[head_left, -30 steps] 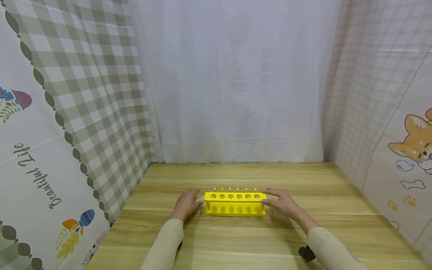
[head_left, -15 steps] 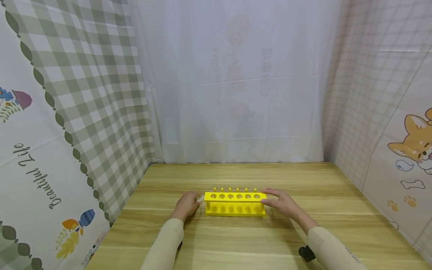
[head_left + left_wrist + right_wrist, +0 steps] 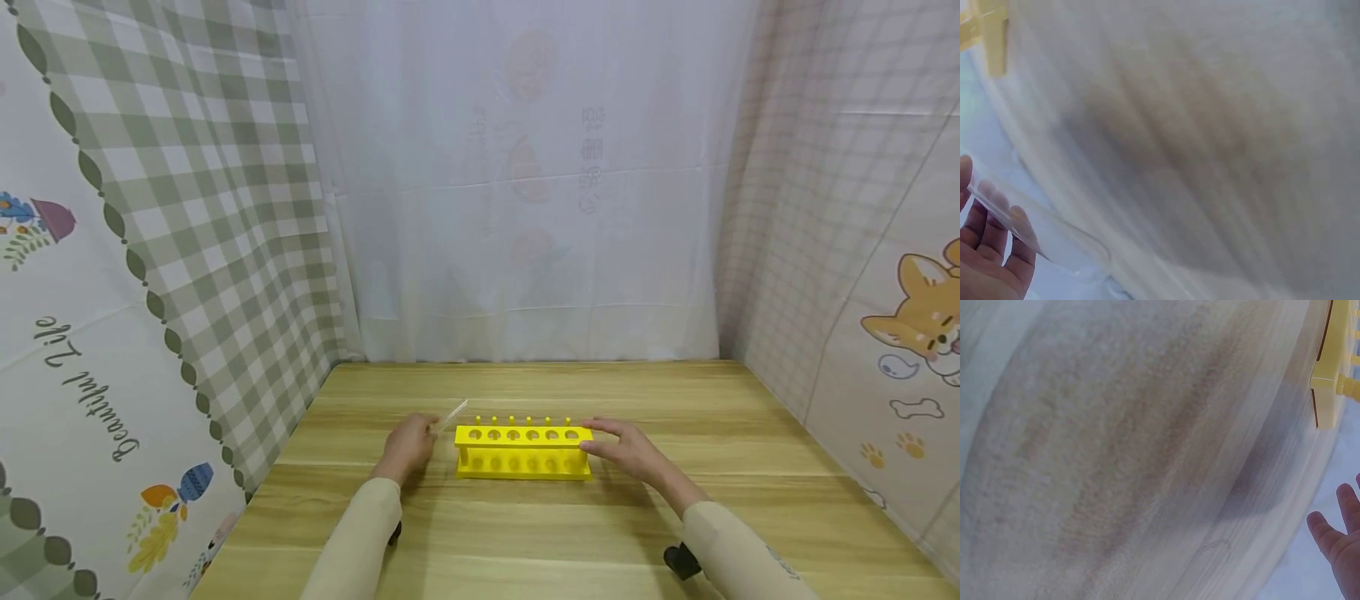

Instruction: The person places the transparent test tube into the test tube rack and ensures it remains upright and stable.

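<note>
A clear test tube (image 3: 453, 414) slants up and to the right from my left hand (image 3: 408, 447), pinched between thumb and fingers. In the left wrist view its rounded end (image 3: 1088, 253) points toward the lower right, past the fingertips. Just right of that hand stands a yellow test tube rack (image 3: 523, 444), with a row of round holes and a row of pegs behind them. My right hand (image 3: 632, 455) has its fingers extended at the rack's right end; whether they touch it is hard to tell. The right wrist view shows spread fingers (image 3: 1325, 534) near the rack's end (image 3: 1325, 394).
The rack and hands are over a wood-grain table (image 3: 525, 533). A white curtain (image 3: 525, 250) hangs at its back edge. A green checked cloth (image 3: 210, 167) borders the left side, and a printed cloth (image 3: 840, 250) the right.
My left hand has raised the test tube from low beside the rack's left end, tilting it upward and drawing slightly left. The rack and right hand stay in place.
</note>
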### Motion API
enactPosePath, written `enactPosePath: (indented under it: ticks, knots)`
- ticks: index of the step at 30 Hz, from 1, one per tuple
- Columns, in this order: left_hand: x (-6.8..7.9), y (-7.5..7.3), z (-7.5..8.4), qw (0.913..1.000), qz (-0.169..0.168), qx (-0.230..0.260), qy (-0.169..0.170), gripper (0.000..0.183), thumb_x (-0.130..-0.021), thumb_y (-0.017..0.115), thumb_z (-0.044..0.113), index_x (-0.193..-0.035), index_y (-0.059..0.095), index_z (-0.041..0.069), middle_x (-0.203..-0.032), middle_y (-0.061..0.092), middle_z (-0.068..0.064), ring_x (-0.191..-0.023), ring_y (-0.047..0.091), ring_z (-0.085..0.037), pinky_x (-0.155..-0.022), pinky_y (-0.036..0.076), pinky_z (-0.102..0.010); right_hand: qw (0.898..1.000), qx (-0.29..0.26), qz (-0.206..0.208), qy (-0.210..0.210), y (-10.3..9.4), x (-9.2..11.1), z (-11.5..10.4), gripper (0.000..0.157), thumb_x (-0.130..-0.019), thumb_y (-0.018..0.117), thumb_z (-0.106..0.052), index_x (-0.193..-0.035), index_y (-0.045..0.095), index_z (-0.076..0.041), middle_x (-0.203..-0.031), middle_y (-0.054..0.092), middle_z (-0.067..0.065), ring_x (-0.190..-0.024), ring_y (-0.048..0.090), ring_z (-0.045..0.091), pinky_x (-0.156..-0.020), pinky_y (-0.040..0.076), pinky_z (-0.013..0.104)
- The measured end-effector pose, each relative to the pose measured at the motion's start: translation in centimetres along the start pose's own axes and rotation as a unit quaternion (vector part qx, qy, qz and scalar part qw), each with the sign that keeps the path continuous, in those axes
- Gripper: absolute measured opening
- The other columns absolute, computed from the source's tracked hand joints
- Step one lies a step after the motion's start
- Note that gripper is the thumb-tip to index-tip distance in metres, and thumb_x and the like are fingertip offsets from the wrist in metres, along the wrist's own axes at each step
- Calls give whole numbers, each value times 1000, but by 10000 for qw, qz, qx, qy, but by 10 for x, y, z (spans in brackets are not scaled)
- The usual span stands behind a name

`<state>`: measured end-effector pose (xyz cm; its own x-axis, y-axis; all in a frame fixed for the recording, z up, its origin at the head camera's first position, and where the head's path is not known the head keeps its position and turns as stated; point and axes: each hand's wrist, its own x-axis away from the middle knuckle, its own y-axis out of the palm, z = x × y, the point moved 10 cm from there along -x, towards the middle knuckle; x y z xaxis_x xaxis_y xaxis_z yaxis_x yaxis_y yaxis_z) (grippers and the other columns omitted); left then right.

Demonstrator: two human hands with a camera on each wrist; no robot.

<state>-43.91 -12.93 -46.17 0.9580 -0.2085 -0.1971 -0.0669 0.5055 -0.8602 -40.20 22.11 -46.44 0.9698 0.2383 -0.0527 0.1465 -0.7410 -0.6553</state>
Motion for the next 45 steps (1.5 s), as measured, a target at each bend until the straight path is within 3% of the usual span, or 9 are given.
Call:
enactPosePath:
  ticks: [8, 13, 25, 31, 39, 45]
  knots:
    - [-9, -34, 3, 9918, 737, 1046, -32, 32, -96, 63, 7, -127, 63, -3, -99, 63, -11, -86, 59, -24, -74, 52, -40, 9999, -45, 1, -98, -1, 0, 0, 58, -94, 67, -41, -137, 58, -5, -150, 39, 29, -138, 32, 51, -106, 27, 69]
    - [-12, -51, 9, 9767, 1033, 1878, -124, 34, -97, 63, 9, -130, 61, -2, -100, 61, -9, -87, 57, -22, -74, 50, -38, 10000, -31, -11, -71, -1, 0, -1, 59, -94, 67, -42, -138, 58, -4, -150, 39, 28, -138, 32, 51, -106, 26, 70]
    - [-13, -75, 24, 9420, 1738, 2866, -161, 35, -95, 68, 12, -128, 64, 2, -103, 64, -9, -93, 59, -23, -79, 51, -36, 9999, 12, 31, -105, -1, -1, -2, 57, -94, 68, -42, -137, 59, -5, -149, 41, 28, -137, 33, 51, -106, 27, 69]
    - [-12, -82, 34, 9299, 1925, 3132, -36, 33, -92, 71, 8, -123, 64, -1, -103, 66, -11, -94, 60, -26, -77, 50, -30, 9999, -25, 43, -93, -1, -1, -1, 58, -93, 68, -42, -137, 59, -5, -149, 41, 28, -137, 33, 50, -106, 27, 69]
    - [-9, -84, 58, 9085, 1927, 3702, 199, 35, -92, 71, 7, -124, 60, -2, -106, 64, -13, -99, 60, -27, -73, 47, -23, 9999, -81, 19, -58, -1, 0, -2, 58, -94, 68, -41, -138, 58, -5, -149, 40, 27, -138, 32, 50, -107, 27, 68]
    - [-7, -78, 75, 9046, 1732, 3873, 403, 33, -93, 70, 7, -123, 59, 0, -108, 62, -14, -101, 59, -27, -76, 47, -26, 10000, -30, 12, -26, -1, 0, -1, 59, -93, 68, -43, -138, 58, -5, -149, 41, 27, -138, 32, 50, -107, 28, 68]
